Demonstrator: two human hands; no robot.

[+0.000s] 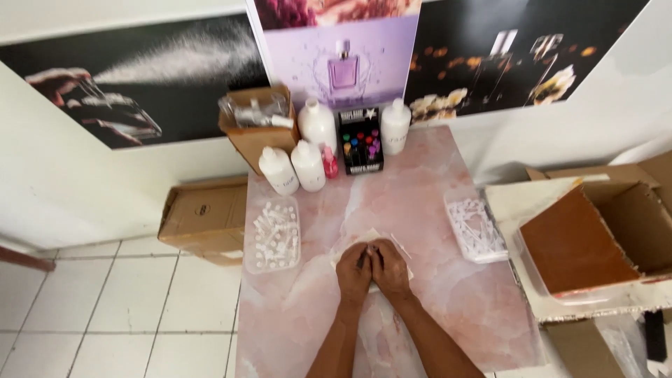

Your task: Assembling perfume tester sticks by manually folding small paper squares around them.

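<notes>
Item: small dark object (365, 260), pinched between both sets of fingertips at the middle of the table; too small to identify. Beneath it lies a thin, pale sheet of paper or film (401, 250), flat on the tabletop, corners showing past the knuckles.

Left hand (353, 271): fingers curled inward, tips closed on the dark object. Right hand (388, 268): likewise curled and gripping it, thumbs side by side, the two hands touching.

Handling judgement: work this fine looks best done low over the sheet, wrists resting on the table, pressure light and even so the piece neither slips nor skews.

Surface: pink marbled tabletop (427, 182).

Left of hands: clear shallow plastic tray of small white caps (273, 235), near. Right: second clear tray of slender white parts (476, 229), near.

Far edge: four white plastic bottles (309, 165), a small pink bottle (329, 162), a black display box with coloured dots (360, 140), a brown cardboard box of clear items (255, 122).

Off table: open cardboard carton (595, 238) to the right; closed carton (203, 217) on the tiled floor.
</notes>
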